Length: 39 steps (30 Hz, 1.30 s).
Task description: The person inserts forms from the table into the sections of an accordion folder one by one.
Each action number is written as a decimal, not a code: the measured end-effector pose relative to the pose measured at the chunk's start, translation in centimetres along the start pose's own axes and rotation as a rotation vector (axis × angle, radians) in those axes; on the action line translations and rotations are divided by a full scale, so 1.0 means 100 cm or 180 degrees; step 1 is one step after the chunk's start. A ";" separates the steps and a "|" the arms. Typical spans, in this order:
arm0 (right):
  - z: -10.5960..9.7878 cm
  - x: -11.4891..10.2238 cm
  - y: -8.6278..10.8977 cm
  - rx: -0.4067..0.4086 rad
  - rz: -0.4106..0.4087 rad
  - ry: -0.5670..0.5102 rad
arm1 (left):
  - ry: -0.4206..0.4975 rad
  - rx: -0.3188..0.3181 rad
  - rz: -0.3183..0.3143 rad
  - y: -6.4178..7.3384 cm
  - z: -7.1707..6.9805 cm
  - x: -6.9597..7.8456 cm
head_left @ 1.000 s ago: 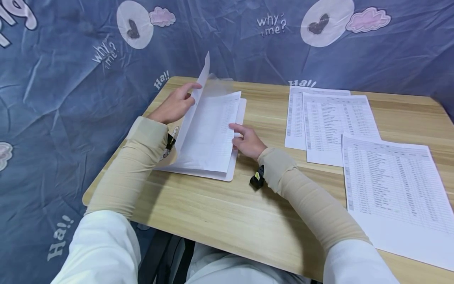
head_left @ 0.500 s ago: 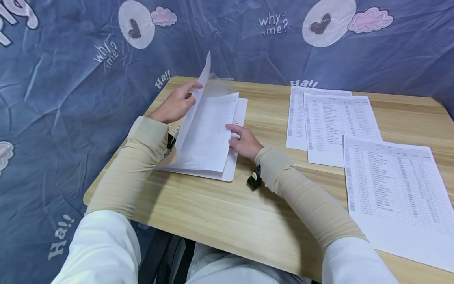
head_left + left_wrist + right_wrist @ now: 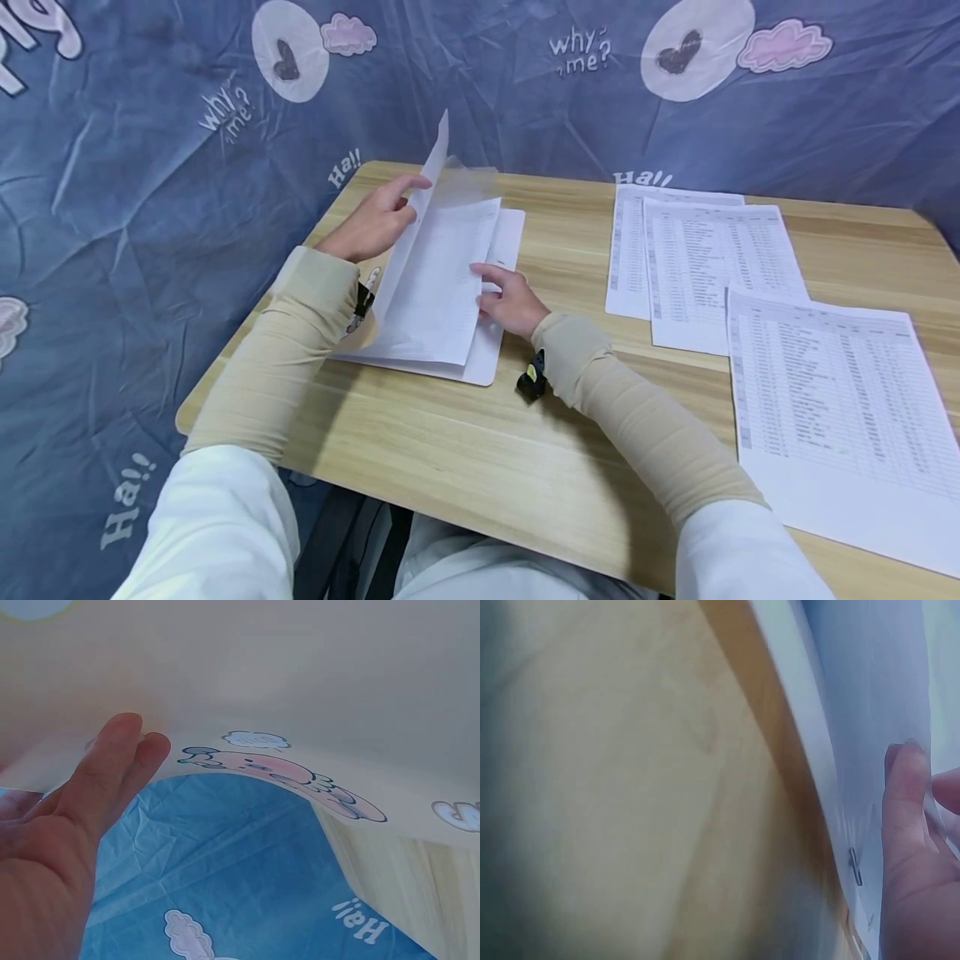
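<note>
Sheet [image 3: 438, 287] extends left from nearer right hand [image 3: 513, 302], long axis running roughly up-frame, right edge pinched in its fingers; left hand [image 3: 371, 220], upper centre-left, fingers straight against cover [image 3: 300, 682].

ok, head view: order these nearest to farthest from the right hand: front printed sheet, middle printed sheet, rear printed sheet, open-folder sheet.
1. Open-folder sheet: left side, its edge pinched by the right hand.
2. Rear printed sheet: right side, partly covered.
3. Middle printed sheet: farther right.
4. Front printed sheet: farthest right.
</note>
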State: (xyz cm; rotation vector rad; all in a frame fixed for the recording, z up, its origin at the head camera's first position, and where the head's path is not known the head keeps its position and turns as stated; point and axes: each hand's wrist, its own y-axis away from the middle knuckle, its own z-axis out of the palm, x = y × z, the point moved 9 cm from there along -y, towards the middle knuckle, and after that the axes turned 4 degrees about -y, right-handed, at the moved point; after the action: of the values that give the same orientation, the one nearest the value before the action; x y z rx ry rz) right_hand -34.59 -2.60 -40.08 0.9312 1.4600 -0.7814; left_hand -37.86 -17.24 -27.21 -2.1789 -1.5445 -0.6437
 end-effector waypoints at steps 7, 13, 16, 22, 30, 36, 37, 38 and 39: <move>0.003 0.004 -0.002 0.0025 0.0057 0.0040 | 0.0022 0.0003 0.0049 0.001 0.000 0.000; 0.002 0.004 -0.002 0.0020 0.0065 0.0056 | 0.0055 0.0008 0.0035 0.000 0.001 0.000; 0.000 0.004 0.000 0.0026 0.0102 0.0060 | 0.0047 -0.0026 0.0044 0.000 0.003 0.001; -0.004 0.005 0.005 0.0011 0.0165 -0.0049 | 0.0022 -0.0048 0.0022 0.000 0.003 -0.001; -0.013 0.006 0.012 0.0041 0.0218 -0.0149 | 0.0004 -0.0052 0.0000 0.002 0.005 -0.003; -0.026 0.007 0.017 0.0059 0.0268 -0.0126 | 0.0018 -0.0122 -0.0019 0.002 0.007 -0.001; -0.029 0.006 0.018 0.0064 0.0265 -0.0103 | 0.0026 -0.0132 -0.0019 0.002 0.007 -0.001; -0.032 0.006 0.019 0.0073 0.0266 -0.0098 | 0.0028 -0.0138 -0.0015 0.002 0.007 0.000; -0.035 0.005 0.020 0.0081 0.0254 -0.0087 | 0.0030 -0.0140 -0.0009 0.002 0.007 0.000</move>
State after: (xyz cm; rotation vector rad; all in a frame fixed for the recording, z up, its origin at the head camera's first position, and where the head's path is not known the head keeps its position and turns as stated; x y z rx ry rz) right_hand -34.43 1.50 -40.11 0.9884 1.3836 -0.7526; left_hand -37.56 -16.86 -27.80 -2.2029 -1.5429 -0.6943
